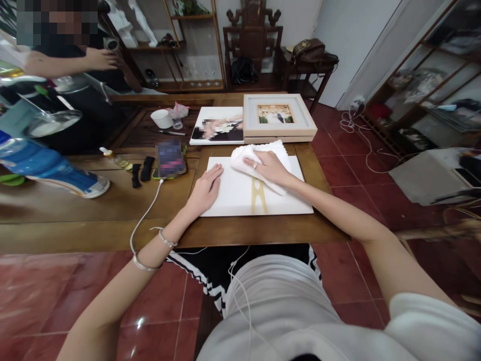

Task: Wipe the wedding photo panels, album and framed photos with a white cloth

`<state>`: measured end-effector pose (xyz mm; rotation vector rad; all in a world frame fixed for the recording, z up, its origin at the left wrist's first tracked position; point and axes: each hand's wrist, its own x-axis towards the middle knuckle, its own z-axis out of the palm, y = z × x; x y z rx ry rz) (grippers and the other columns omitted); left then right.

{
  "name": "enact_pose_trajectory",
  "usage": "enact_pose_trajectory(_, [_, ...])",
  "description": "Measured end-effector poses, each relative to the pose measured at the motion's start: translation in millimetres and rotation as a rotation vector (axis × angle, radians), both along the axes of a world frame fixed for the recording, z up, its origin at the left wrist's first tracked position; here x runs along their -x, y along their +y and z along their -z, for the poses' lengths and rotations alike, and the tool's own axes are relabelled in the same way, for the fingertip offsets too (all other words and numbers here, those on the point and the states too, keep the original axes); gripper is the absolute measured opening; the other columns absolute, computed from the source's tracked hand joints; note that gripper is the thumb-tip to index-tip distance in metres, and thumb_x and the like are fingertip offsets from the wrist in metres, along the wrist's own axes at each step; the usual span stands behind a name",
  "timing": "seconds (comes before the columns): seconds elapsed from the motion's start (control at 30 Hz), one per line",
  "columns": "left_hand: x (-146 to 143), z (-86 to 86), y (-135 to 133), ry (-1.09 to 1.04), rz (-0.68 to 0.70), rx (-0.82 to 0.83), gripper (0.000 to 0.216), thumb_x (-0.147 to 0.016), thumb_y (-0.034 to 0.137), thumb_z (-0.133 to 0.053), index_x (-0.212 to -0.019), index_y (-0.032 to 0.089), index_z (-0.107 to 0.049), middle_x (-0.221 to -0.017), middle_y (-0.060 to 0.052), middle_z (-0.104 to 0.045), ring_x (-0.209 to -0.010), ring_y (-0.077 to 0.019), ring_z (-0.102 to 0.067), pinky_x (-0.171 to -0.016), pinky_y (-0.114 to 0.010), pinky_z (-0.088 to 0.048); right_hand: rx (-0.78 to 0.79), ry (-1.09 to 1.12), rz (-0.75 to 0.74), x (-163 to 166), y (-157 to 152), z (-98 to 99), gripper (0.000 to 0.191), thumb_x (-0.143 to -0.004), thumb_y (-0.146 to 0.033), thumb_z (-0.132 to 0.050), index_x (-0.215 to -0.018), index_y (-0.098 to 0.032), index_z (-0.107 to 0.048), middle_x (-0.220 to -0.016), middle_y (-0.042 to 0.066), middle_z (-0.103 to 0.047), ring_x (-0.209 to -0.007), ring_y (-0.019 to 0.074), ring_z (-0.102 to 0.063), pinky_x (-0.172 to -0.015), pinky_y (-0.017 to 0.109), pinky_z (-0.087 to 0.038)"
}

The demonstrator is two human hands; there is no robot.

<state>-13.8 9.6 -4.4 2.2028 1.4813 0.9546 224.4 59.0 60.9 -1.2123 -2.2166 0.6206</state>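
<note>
A white rectangular board lies flat near the table's front edge, with a yellowish A-shaped mark on its face. My right hand grips a white cloth bunched against the board's upper right part; some of the cloth spreads out under the palm and wrist. At the board's left edge my left hand rests flat, its fingers stretched onto the surface and nothing in them. Just behind the board are a photo panel and a pale framed picture, which sits on another flat frame or box.
Left of the board, a phone with a white cable lies on the wooden table. Around it are two black strips, a small bottle, a tape roll and a large blue bottle. A person is across the table.
</note>
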Motion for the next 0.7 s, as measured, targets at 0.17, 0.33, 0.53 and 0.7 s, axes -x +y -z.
enact_pose_trajectory(0.17, [2, 1.2, 1, -0.004, 0.010, 0.002, 0.046, -0.098, 0.030, -0.036, -0.131, 0.009, -0.061, -0.145, -0.017, -0.055, -0.141, -0.0275, -0.046, -0.121, -0.048, -0.032, -0.075, -0.246, -0.108, 12, -51, -3.1, 0.030, -0.099, -0.038, -0.046, -0.083, -0.018, -0.061, -0.079, 0.007, -0.065, -0.071, 0.0211, -0.054, -0.068, 0.031, -0.030])
enact_pose_trajectory(0.33, [0, 1.3, -1, -0.016, 0.013, 0.023, 0.047, -0.099, 0.034, -0.036, -0.133, 0.014, -0.060, -0.148, -0.015, -0.053, -0.144, -0.0277, -0.042, -0.121, -0.051, -0.030, -0.011, -0.350, -0.383, -3, -114, -8.1, 0.004, -0.083, -0.018, -0.056, -0.080, -0.020, -0.058, -0.076, 0.005, -0.059, -0.066, 0.0191, -0.048, -0.061, 0.029, -0.029])
enact_pose_trajectory(0.53, [0, 1.4, -1, 0.000, 0.011, 0.033, 0.048, -0.098, 0.032, -0.036, -0.134, 0.013, -0.060, -0.149, -0.015, -0.052, -0.144, -0.0284, -0.042, -0.121, -0.052, -0.029, 0.091, -0.115, -0.304, -8, -80, -8.0, 0.033, -0.098, -0.038, -0.050, -0.070, -0.021, -0.049, -0.067, 0.000, -0.054, -0.065, 0.0163, -0.049, -0.068, 0.028, -0.033])
enact_pose_trajectory(0.7, [-1, -0.6, 0, 0.013, 0.017, 0.036, 0.049, -0.099, 0.037, -0.037, -0.135, 0.012, -0.060, -0.149, -0.016, -0.052, -0.143, -0.0294, -0.043, -0.121, -0.051, -0.030, 0.092, 0.003, -0.094, 5, -14, -9.1, 0.034, -0.099, -0.041, -0.050, -0.076, -0.018, -0.059, -0.083, 0.004, -0.067, -0.080, 0.0200, -0.059, -0.075, 0.029, -0.037])
